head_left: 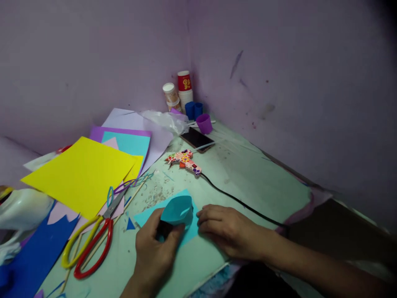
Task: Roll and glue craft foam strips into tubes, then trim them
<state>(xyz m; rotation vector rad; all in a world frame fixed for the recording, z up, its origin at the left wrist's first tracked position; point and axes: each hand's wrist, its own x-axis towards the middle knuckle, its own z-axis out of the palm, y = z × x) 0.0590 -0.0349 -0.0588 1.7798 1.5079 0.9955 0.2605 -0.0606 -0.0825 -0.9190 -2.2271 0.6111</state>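
Observation:
My left hand [153,248] is closed around a small cup wrapped in teal paper [177,210], fingers and thumb gripping its dark lower end. The cup lies tilted on a teal paper sheet [149,213] on the pale green table [248,178]. My right hand [228,229] lies just right of the cup, fingers curled and pressed down on the sheet's edge.
Red-and-yellow scissors [93,242] lie to the left beside wooden sticks. Yellow paper [83,171], purple and blue sheets cover the left side. A patterned glue gun [185,160] with a black cord [242,203], a phone [197,138], purple cup [204,123] and stacked cups sit toward the corner.

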